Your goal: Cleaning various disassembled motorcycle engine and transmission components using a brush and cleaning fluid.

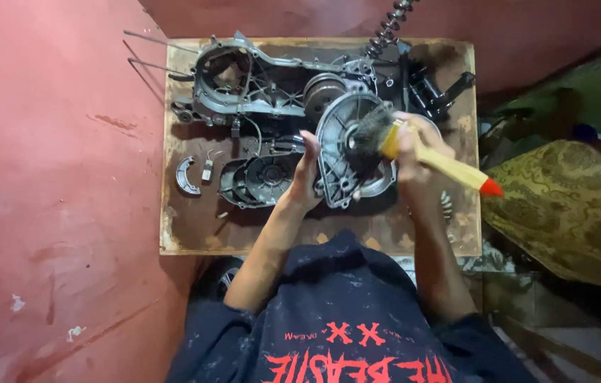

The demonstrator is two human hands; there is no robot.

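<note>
- Left hand [305,177] grips the round metal engine cover [346,152], held tilted above the wooden bench [194,234] near its front edge.
- Right hand [414,159] clasps a wooden-handled brush [442,164], bristles against the cover.
- Engine crankcase [258,85] lies along the far edge.

Dim, warm indoor light falls from above onto a wooden board [194,234] and red floor [59,177], which shows soft pale sheen at left. Deep shadow swallows the right side and lower corners. Wide-angle bending curves the edges. The paintbrush [414,152] bristles look slightly motion-blurred; overall detail is soft and grainy.
</note>
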